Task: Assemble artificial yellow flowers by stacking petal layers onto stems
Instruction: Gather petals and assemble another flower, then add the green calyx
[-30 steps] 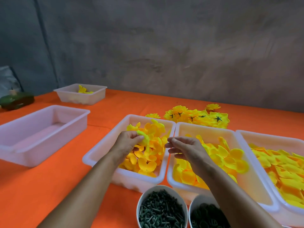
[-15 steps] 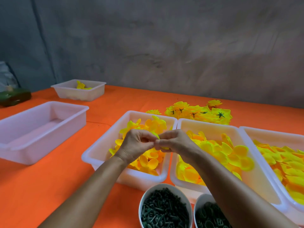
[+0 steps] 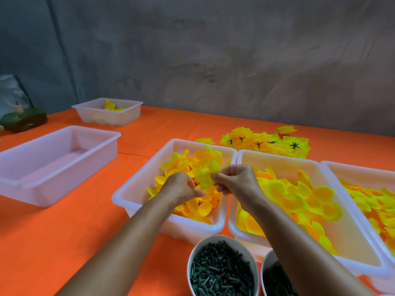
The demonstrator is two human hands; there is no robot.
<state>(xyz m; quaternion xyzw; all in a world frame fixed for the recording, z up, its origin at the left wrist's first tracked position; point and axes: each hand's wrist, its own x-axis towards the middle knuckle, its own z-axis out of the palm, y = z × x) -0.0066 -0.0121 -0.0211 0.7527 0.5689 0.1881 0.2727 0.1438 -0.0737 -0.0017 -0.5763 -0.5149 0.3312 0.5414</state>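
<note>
I see a yellow petal layer [image 3: 204, 176] held up over the left tray [image 3: 136, 190], pinched at its edge, cupped and tilted. That tray is heaped with small yellow-orange petals [image 3: 198, 207]; the next tray [image 3: 277, 160] holds larger round ones. Finished flowers [image 3: 265, 142] lie behind, dark green stems [image 3: 220, 272] fill the near bowl.

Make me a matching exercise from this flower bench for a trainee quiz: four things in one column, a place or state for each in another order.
Things:
1. petal layer
2. dark green stems
3. finished flowers
4. long white tub

Places or states:
A. loose on the orange cloth by the wall
B. pinched by the right hand
C. at far left, no petals inside
D. heaped in a round white bowl

Pairs: 1-B, 2-D, 3-A, 4-C
</note>
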